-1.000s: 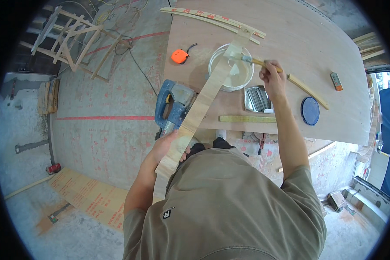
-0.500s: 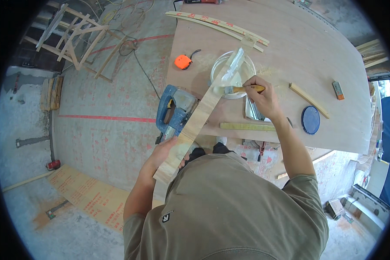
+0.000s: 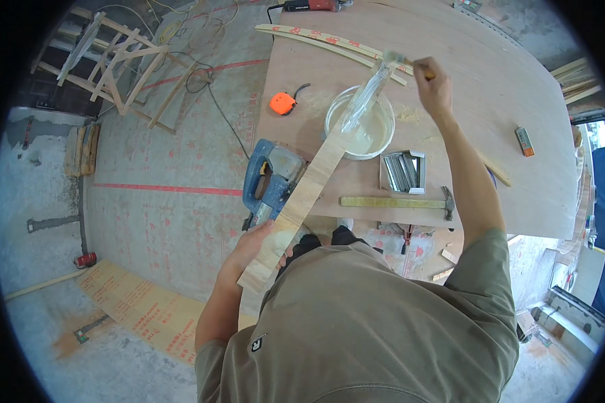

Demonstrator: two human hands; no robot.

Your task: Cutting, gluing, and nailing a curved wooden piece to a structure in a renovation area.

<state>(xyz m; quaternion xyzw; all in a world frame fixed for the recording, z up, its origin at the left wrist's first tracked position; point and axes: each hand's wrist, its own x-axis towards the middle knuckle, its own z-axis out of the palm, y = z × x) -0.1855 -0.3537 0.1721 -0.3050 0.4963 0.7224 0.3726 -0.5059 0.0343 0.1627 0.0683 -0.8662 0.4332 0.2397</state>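
Long flat wood strip (image 3: 309,188) is held aslant in the left hand (image 3: 252,245), nr its lower end; fingers are wrapped round underneath, w/ fingertips seen at the opp. edge. Far half of strip is stretched over the white bucket (image 3: 364,157) & a bit past its rim; upper face there is coated w/ wet, whitish, shiny stuff, lower part is left bare. Brush (image 3: 429,72) is gripped by its handle in the right hand (image 3: 434,88), fingers clenched round it; bristles are held at strip's far end, contact can't be told for sure. Pale liquid is seen in bucket, which is set on the big table (image 3: 497,101). Blue jigsaw (image 3: 272,185) is placed at table's left edge, just beside strip & partly hidden by it. Orange tape measure (image 3: 283,103) is left nr bucket, to its left. Below bucket, open box (image 3: 421,181) is filled w/ metal strips (image 3: 402,172); hammer (image 3: 390,201) is laid nr table's front edge, head to the right. Thin wood battens (image 3: 329,37) are laid beyond bucket, w/ red/black power tool (image 3: 312,5) behind them. Small box (image 3: 524,142) is set well apart, to the right; pale wood piece (image 3: 496,170) is partly covered by right forearm. Wooden frame (image 3: 146,51) is stood on floor, upper left.
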